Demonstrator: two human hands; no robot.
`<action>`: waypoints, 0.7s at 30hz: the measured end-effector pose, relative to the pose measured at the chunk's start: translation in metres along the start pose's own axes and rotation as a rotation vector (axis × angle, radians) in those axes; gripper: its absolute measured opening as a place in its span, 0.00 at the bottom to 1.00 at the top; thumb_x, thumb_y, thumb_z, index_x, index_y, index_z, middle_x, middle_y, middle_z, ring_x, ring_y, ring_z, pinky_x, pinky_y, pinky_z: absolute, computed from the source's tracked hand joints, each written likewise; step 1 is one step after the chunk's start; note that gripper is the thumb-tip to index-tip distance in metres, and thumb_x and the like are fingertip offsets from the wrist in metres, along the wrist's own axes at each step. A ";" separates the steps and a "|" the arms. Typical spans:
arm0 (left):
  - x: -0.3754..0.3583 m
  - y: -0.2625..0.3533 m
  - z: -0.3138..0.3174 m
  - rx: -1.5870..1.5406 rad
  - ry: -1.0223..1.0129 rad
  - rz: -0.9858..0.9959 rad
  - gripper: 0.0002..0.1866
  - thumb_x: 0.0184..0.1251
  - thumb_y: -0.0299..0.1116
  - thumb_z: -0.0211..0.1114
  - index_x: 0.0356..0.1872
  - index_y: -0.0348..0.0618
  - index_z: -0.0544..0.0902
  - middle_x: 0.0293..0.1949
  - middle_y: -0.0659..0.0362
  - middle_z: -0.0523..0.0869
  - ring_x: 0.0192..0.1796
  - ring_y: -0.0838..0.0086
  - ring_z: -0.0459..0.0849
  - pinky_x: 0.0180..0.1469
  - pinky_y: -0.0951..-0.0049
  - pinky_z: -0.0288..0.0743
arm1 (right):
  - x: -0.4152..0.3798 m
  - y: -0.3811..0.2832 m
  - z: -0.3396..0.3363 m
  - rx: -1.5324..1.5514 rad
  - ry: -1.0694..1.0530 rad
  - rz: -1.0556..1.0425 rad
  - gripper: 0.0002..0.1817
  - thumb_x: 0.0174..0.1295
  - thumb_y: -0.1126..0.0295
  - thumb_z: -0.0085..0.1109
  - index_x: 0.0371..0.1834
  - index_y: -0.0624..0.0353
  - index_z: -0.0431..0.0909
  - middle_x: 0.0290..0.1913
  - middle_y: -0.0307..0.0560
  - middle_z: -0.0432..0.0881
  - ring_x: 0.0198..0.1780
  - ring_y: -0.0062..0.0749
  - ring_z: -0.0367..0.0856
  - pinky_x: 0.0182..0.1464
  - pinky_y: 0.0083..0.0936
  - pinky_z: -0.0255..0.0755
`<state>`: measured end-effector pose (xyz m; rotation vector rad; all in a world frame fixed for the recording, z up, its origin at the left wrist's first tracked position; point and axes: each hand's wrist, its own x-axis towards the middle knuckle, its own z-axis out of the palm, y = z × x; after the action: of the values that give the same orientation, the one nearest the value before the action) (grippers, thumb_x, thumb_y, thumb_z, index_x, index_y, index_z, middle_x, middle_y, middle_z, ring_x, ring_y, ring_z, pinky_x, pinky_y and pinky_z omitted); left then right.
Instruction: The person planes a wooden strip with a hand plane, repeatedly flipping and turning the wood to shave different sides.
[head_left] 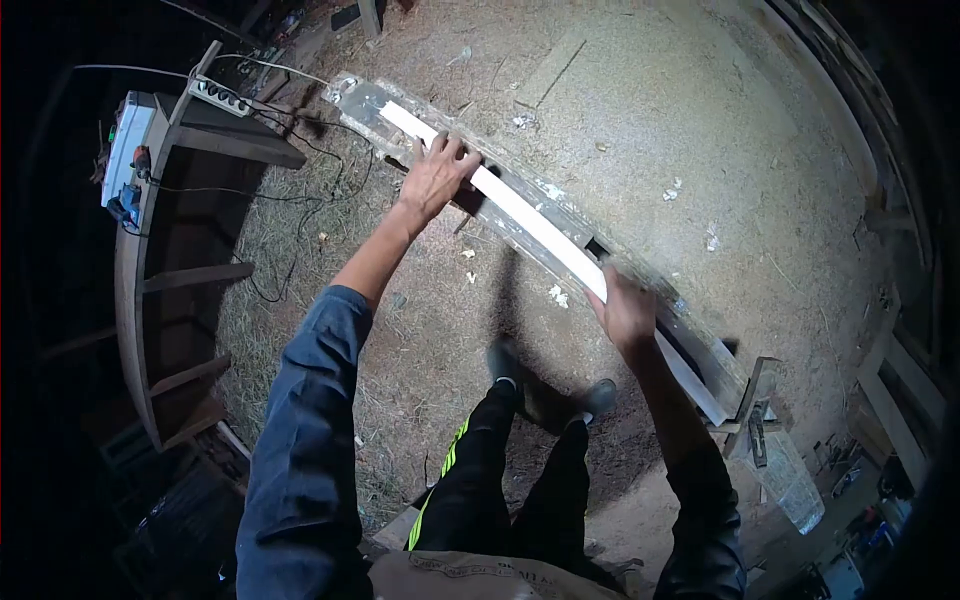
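A long, straight, pale wooden strip (530, 222) lies lengthwise along a worn wooden workbench (725, 372), running from upper left to lower right. My left hand (436, 176) is closed over the strip near its far left end, fingers curled across the top edge. Further right, my right hand (628, 312) grips the same strip, its thumb on the near side and its fingers partly hidden. Beyond my right hand the strip carries on to the bench's right end. A dark slot (597, 246) shows in the bench top beside the strip.
At left stands a wooden structure (130, 290) bearing a power strip (220, 97), a blue power tool (125, 205) and an orange-black tool (141, 160). Black cables (290, 215) trail over the ground. A metal clamp-like piece (757, 440) sits by the bench's right end. Wood shavings (670, 190) litter the floor.
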<state>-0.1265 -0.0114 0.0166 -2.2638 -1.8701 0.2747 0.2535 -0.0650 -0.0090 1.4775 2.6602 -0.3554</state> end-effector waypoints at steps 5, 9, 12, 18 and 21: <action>0.003 0.004 -0.011 -0.096 -0.071 0.034 0.14 0.73 0.36 0.55 0.57 0.52 0.75 0.57 0.52 0.77 0.69 0.52 0.71 0.72 0.39 0.59 | -0.042 0.026 -0.003 -0.149 0.132 0.012 0.30 0.64 0.45 0.65 0.62 0.52 0.72 0.41 0.46 0.86 0.33 0.42 0.88 0.40 0.39 0.81; 0.001 0.017 -0.004 -0.151 -0.047 0.046 0.17 0.66 0.32 0.62 0.56 0.52 0.76 0.55 0.53 0.77 0.65 0.55 0.73 0.68 0.46 0.62 | -0.062 0.042 0.010 -0.130 0.288 -0.053 0.31 0.61 0.44 0.67 0.60 0.50 0.74 0.41 0.42 0.84 0.31 0.38 0.87 0.38 0.37 0.80; -0.001 0.022 -0.008 -0.231 -0.009 0.020 0.18 0.66 0.31 0.63 0.57 0.52 0.76 0.56 0.53 0.76 0.66 0.55 0.71 0.70 0.45 0.61 | -0.067 0.040 0.001 -0.205 0.081 0.030 0.32 0.59 0.42 0.68 0.60 0.50 0.75 0.40 0.41 0.84 0.31 0.35 0.87 0.39 0.34 0.80; 0.002 -0.014 0.036 -0.001 0.027 -0.043 0.22 0.65 0.35 0.67 0.60 0.50 0.74 0.61 0.51 0.75 0.71 0.50 0.67 0.74 0.44 0.63 | -0.036 0.031 0.019 -0.122 0.370 -0.093 0.30 0.62 0.41 0.66 0.55 0.52 0.75 0.36 0.42 0.85 0.30 0.36 0.88 0.36 0.33 0.81; 0.003 -0.020 0.018 -0.329 -0.146 0.003 0.21 0.66 0.31 0.62 0.60 0.45 0.73 0.63 0.46 0.73 0.71 0.46 0.66 0.72 0.54 0.68 | -0.023 0.003 0.001 -0.076 -0.046 0.104 0.27 0.63 0.43 0.65 0.49 0.53 0.74 0.33 0.46 0.85 0.31 0.40 0.89 0.33 0.37 0.83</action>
<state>-0.1494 -0.0045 0.0047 -2.5170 -2.1211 0.1435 0.2682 -0.0827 -0.0063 1.5584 2.5199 -0.2735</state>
